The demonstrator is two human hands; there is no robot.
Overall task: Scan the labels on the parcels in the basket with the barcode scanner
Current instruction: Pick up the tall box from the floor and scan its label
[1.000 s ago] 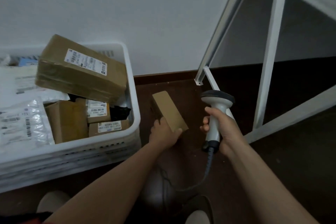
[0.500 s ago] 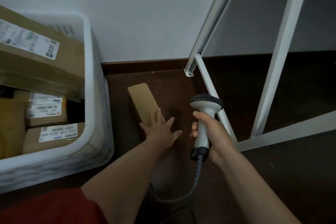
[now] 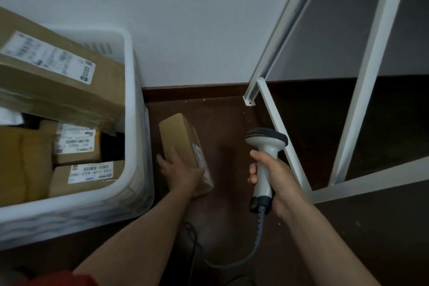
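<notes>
Left of the left hand [image 3: 183,173] stood the white basket [image 3: 130,123], full of labelled parcels [image 3: 58,81]. That hand lay closed around a small cardboard box [image 3: 183,144] on the floor. To its right, the right hand [image 3: 276,181] gripped the barcode scanner [image 3: 264,160] upright.

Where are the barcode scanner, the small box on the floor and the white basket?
barcode scanner [image 3: 264,165]: head view, on the pale handle above the right hand.
small box [image 3: 180,137]: head view, on its bare top face.
white basket [image 3: 132,123]: head view, on its right wall.
</notes>
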